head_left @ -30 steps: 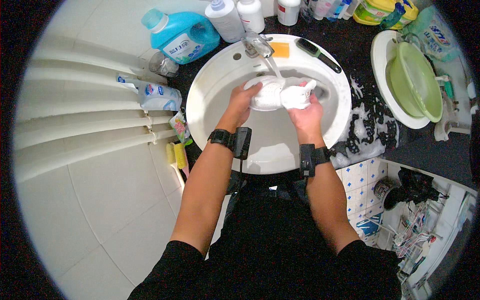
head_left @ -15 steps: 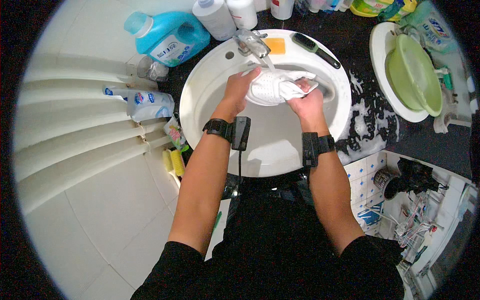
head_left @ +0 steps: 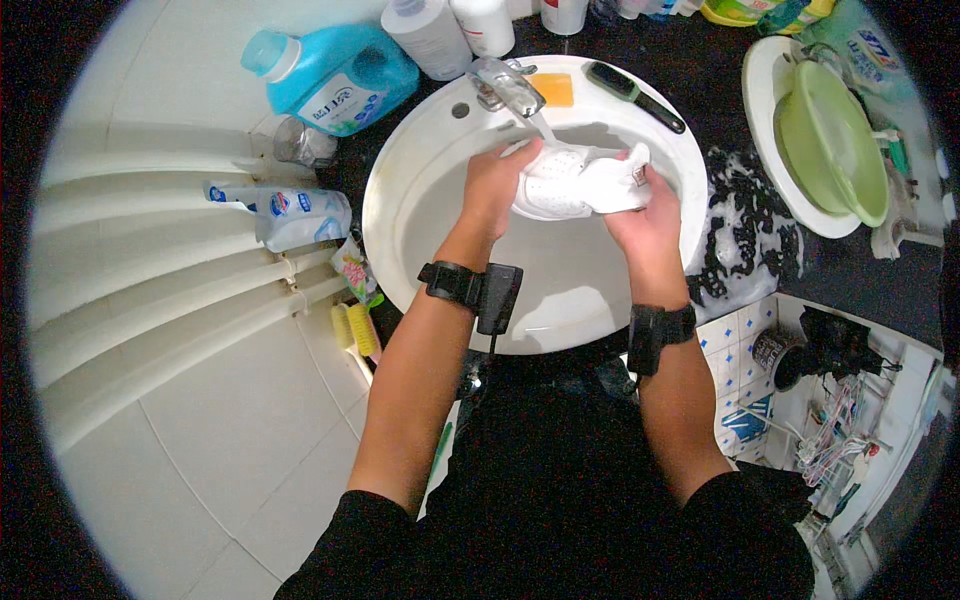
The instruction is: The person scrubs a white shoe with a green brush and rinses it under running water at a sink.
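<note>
- Holding a white shoe (head_left: 580,182) over the sink (head_left: 430,150), both hands grip it under the tap (head_left: 508,87), from which a thin stream falls onto it.
- The shoe's long axis runs roughly from 9 to 3 o'clock, tilted slightly; which end is the toe I cannot tell.
- The left hand (head_left: 497,183) has its fingers wrapped round the shoe's 9 o'clock end.
- The right hand (head_left: 645,212) has its fingers closed on the 3 o'clock end, thumb on top.
- A blue bottle (head_left: 335,70) lies on the counter (head_left: 720,75) at the sink's 10 o'clock.
- A green basin (head_left: 835,135) sits at 3 o'clock, with foam (head_left: 735,235) between it and the sink.
- A dark brush (head_left: 635,95) rests on the sink's rim at 1 o'clock.
</note>
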The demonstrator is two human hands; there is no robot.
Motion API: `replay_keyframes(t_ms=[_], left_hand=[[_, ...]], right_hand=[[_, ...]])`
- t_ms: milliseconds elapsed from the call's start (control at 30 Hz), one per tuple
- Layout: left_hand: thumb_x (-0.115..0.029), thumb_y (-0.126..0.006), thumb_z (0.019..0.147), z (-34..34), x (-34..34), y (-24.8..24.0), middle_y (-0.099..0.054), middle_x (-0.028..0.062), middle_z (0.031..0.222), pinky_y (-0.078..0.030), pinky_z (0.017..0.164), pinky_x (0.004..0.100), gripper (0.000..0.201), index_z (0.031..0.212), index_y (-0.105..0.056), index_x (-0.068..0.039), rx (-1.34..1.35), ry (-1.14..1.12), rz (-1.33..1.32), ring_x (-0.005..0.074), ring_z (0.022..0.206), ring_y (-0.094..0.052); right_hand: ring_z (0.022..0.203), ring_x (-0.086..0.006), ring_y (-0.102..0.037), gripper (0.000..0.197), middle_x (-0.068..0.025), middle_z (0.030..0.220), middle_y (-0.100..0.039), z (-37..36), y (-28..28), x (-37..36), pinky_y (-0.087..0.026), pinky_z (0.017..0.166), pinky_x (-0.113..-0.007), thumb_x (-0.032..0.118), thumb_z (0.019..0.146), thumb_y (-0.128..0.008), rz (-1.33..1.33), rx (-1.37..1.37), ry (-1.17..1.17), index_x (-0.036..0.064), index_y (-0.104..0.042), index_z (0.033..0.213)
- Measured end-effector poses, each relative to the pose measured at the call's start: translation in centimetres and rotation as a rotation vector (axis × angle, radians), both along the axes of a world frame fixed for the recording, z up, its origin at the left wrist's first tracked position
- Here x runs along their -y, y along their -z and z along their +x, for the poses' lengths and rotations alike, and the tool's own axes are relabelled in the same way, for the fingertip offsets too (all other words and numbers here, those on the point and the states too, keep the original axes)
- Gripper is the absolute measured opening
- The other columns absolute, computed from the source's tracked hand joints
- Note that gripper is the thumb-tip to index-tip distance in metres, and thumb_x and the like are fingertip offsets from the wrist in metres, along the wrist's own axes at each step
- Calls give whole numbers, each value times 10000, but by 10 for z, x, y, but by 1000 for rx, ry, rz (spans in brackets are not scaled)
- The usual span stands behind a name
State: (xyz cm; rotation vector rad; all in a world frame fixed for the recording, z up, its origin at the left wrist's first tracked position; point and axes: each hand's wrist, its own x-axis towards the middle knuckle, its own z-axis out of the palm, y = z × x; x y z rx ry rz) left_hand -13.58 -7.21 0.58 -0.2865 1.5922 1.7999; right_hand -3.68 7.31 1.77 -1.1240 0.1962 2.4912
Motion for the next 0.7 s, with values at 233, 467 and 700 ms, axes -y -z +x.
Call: replay_keyframes(t_ms=[233, 467, 700], left_hand=[[-255, -645, 848, 5, -6, -9, -644, 169, 992, -490, 735, 329, 445, 1063, -581, 129, 76, -58, 23, 216, 829, -630], [-289, -633, 837, -4, -17, -19, -633, 196, 985, -486, 695, 352, 481, 1046, -584, 142, -51, -101, -305, 241, 801, -625], [-259, -620, 843, -19, -8, 5, -630, 191, 949, -495, 646, 369, 460, 1043, -560, 151, 29, -166, -76, 258, 761, -630]], right_hand=[[1113, -293, -498, 455, -174, 1245, -478, 19, -14, 2, -342, 1022, -398, -17, 826, -526, 1531, 724, -65, -9, -434, 1272], [1204, -386, -433, 486, -231, 1244, -512, -12, -5, 43, -248, 1056, -508, 341, 928, -462, 2449, 477, -707, -31, -478, 1240], [1245, -300, -423, 420, -144, 1247, -539, -1, -4, 37, -216, 1071, -522, 318, 898, -525, 2435, 326, -981, 44, -528, 1217]])
